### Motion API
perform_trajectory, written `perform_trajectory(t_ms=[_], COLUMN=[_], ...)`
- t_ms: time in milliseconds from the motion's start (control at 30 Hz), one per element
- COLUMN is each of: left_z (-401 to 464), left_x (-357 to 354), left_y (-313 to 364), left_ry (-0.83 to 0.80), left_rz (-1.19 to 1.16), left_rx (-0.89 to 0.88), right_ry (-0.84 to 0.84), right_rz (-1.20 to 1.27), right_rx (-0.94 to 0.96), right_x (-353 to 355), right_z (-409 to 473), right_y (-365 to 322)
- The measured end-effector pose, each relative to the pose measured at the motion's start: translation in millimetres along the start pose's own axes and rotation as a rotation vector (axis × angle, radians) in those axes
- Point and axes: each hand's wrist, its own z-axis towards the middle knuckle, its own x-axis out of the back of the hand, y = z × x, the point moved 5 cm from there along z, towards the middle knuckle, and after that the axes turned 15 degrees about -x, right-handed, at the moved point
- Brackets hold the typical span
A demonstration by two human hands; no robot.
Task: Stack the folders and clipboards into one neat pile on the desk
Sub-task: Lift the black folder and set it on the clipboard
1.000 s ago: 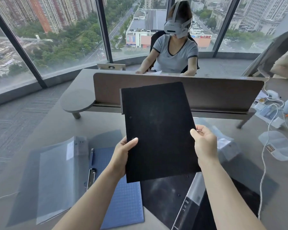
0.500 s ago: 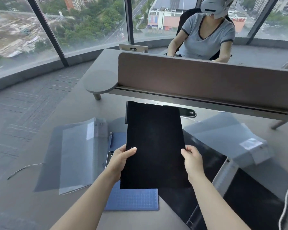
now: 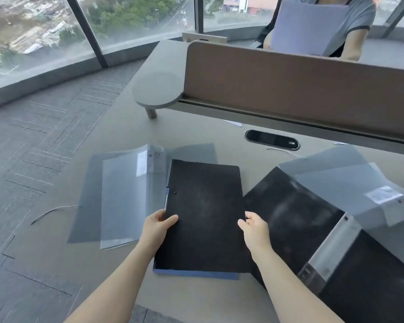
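Your left hand and right hand each grip a side edge of the black folder, laid over the blue clipboard. The pile is barely begun: the clear folder and black binder lie loose on the surface.

black folder flat atop blue clipboard
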Motion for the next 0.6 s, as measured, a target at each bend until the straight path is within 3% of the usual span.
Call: perform_trajectory(t_ms=[333, 600], left_z=[5.9, -1.1], left_x=[12.1, 5.9], left_y=[-12.3, -9.0], left_ry=[0.098, 0.172], left_rz=[0.705, 0.85], left_rx=[-0.12, -0.125], right_ry=[0.18, 0.246], right_rz=[-0.301, -0.477], right_rx=[0.031, 0.028], right_x=[-13.9, -15.8], right_z=[-1.2, 5.7], right_y=[6.1, 9.7])
